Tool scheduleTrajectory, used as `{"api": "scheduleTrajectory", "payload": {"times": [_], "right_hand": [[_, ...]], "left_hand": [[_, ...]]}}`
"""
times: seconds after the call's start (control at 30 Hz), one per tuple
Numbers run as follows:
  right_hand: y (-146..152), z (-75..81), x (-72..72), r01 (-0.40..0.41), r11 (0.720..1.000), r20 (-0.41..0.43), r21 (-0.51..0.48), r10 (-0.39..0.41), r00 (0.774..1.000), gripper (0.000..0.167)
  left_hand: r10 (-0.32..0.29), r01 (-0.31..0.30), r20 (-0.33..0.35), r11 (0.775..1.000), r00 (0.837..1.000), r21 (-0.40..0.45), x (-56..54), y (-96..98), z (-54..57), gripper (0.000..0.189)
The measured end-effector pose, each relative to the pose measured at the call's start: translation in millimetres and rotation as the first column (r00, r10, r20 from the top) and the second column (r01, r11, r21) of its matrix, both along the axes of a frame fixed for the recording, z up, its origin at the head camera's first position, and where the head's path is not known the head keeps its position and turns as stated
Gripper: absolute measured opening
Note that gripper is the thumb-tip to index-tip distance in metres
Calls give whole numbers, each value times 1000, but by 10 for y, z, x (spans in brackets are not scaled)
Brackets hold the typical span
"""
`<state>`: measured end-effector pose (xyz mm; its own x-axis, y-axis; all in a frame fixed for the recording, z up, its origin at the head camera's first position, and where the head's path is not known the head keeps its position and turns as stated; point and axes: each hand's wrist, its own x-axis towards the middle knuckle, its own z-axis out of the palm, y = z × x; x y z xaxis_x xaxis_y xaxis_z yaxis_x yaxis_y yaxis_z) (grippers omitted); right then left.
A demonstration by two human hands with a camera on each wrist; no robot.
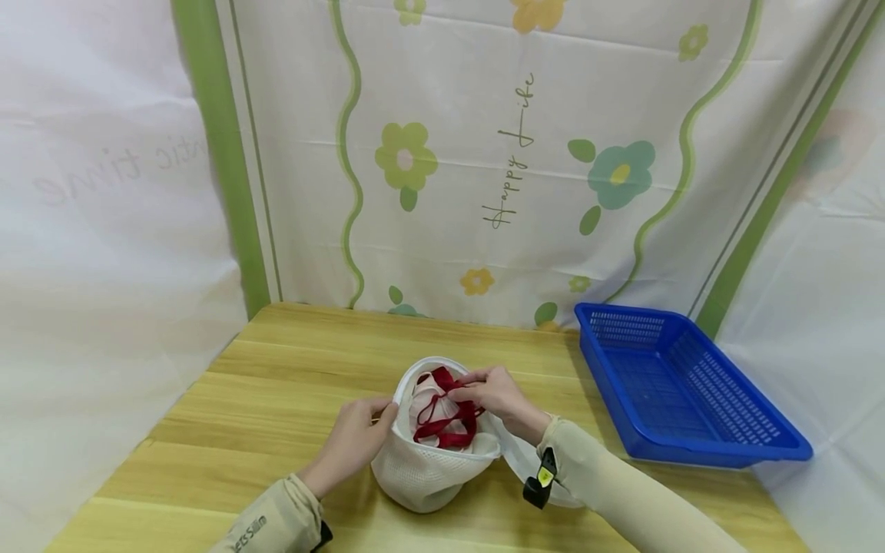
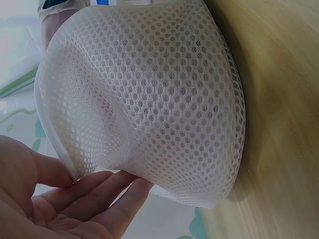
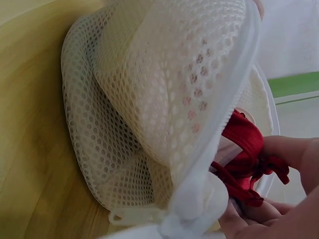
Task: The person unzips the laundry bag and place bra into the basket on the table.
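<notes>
A white mesh laundry bag (image 1: pixel 418 478) stands on the table with its mouth facing up. My left hand (image 1: pixel 357 436) pinches the left side of its rim between thumb and fingers, as the left wrist view shows up close. Inside the bag lies a pale garment with red straps (image 1: pixel 449 439) and thin red ties. Reaching in over the right side of the mouth, my right hand (image 1: pixel 499 395) pinches the red fabric (image 3: pixel 244 134) near a small bow. The garment's lower part is hidden by the bag.
A blue plastic basket (image 1: pixel 622 392) with slotted sides sits at the right of the wooden table (image 1: pixel 304 353). The bag's loose white flap (image 1: pixel 518 455) hangs to the right under my right forearm. A flower-printed curtain (image 1: pixel 442 230) stands behind the table.
</notes>
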<state>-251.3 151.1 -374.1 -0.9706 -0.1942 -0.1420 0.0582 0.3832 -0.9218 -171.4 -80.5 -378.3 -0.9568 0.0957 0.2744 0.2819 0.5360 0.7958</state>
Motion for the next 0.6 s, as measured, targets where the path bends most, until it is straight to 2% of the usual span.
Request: {"api": "scheduleTrajectory", "payload": {"times": [0.27,0.6], "right_hand": [[-3,-51,25,-30,1000,-25,3,30,999,32],[17,-137,47,36,999,-56,-19,-37,998,30]], "left_hand": [[-11,11,-16,1000,1000,-13,-1,13,11,22],[-7,7,-20,1000,1000,4,-15,12,9,20]]}}
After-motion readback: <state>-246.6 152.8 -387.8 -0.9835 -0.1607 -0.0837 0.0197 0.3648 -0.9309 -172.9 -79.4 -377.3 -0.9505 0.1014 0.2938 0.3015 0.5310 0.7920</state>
